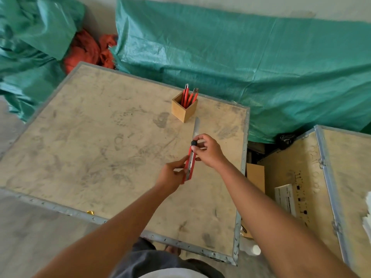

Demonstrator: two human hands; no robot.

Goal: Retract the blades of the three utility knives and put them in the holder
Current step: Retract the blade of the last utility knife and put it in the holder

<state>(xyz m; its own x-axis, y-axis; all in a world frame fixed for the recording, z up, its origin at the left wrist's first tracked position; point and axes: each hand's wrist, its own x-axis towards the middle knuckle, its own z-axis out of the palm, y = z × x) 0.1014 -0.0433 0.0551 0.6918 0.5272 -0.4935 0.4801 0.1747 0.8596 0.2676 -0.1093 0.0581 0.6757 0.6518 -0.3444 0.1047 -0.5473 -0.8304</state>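
A red utility knife [190, 164], long steel blade [195, 127] extended, is gripped in both hands above a scuffed plywood tabletop [90, 141]: left hand [172, 173] pinching the body, right hand [208, 150] on its black knob. Just beyond, a square wooden holder [184, 110] carries two red knives [188, 96]; green tarpaulin [261, 63] lies behind.

Layout: we've got a crate top as bench, holder far side, one knife in hand.

Holder [184, 109] sits on the crate top [96, 141] near its far right corner, two knives [188, 96] standing in it. Third knife [190, 162] is just in front of the holder, over the crate, between our left hand [173, 173] and right hand [208, 150], blade pointing toward the holder. Tarp [241, 57] lies behind the crate; second crate [321, 177] to our right.
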